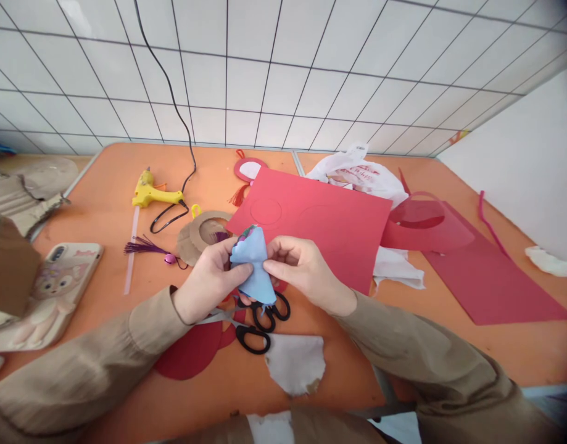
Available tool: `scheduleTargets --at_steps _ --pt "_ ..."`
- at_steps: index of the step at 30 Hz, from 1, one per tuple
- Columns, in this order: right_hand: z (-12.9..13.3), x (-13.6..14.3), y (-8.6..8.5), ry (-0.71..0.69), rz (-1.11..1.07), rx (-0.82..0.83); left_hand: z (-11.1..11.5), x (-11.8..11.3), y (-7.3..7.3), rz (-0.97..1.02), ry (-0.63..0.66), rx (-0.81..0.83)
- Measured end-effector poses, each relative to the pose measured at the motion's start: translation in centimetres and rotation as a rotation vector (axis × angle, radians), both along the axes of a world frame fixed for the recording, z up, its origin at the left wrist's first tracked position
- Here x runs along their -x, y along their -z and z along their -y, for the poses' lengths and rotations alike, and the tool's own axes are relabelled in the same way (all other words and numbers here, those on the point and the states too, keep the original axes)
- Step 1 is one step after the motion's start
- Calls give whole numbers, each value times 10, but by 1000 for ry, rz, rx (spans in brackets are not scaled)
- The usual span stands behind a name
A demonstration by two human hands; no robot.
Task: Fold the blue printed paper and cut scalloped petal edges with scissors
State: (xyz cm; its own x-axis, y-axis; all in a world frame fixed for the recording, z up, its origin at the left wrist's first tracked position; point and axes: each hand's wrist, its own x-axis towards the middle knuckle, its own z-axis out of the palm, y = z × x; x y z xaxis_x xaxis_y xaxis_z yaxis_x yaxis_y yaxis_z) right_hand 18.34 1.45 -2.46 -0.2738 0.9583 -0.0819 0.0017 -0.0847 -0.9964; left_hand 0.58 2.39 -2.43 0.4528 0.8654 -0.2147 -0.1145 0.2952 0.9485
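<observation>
A small piece of light blue fabric, with a dark patterned edge at its top left, is held up between my two hands over the middle of the table. My left hand pinches it from the left, thumb across its face. From the other side, the thumb and fingers of my right hand grip its right edge. Just below the fabric lie scissors with black handles, partly hidden by my left hand and the cloth. Beneath them are red round pieces, and a greyish-white scrap is beside them.
Behind my hands lies a red sheet with drawn circles. A yellow glue gun, purple tassel, cardboard rings and phone are at the left. At the right are a plastic bag and another red sheet.
</observation>
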Motion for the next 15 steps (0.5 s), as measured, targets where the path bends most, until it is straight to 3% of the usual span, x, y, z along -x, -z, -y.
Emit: scheduleTargets --at_steps 8,15 --pt "-5 -1 8 -28 -165 27 -1 2 4 77 14 19" --pt "-9 -3 11 -49 -344 175 -1 3 6 175 3 20"
